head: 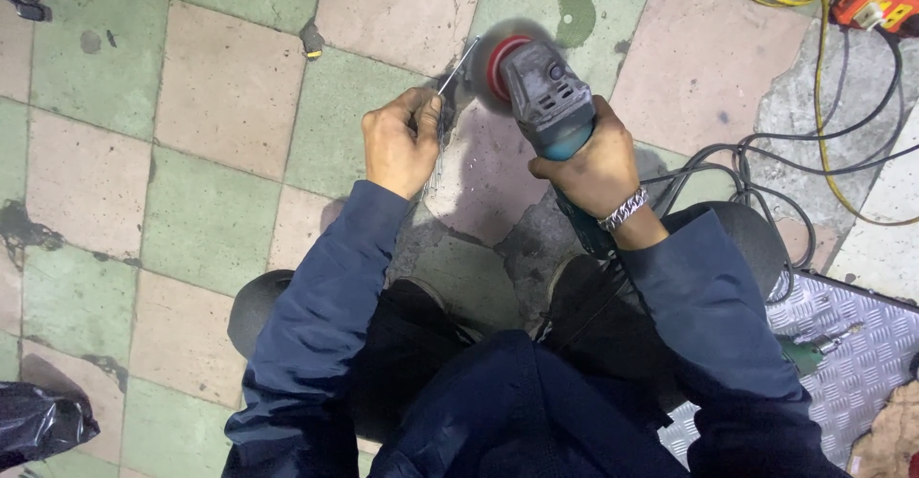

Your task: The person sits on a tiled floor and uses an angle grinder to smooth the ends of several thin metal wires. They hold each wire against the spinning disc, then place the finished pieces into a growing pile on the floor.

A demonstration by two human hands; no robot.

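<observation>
Hands work low over the checkered floor (220, 86). Left hand (402, 143) is closed in a fist around a thin metal rod (458, 65), its tip touching the red disc (498, 62) of the grinder (546, 100). Right hand (593, 167) is wrapped tight around the grinder body. Yellow cable (818, 19) lies well apart.

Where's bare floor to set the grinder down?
Free: checkered tiles left of the left hand, up to the black bag. Crowded: right of the right hand, with cables, yellow cord and the tread plate.

Head camera looks steeply down, seemingly close
</observation>
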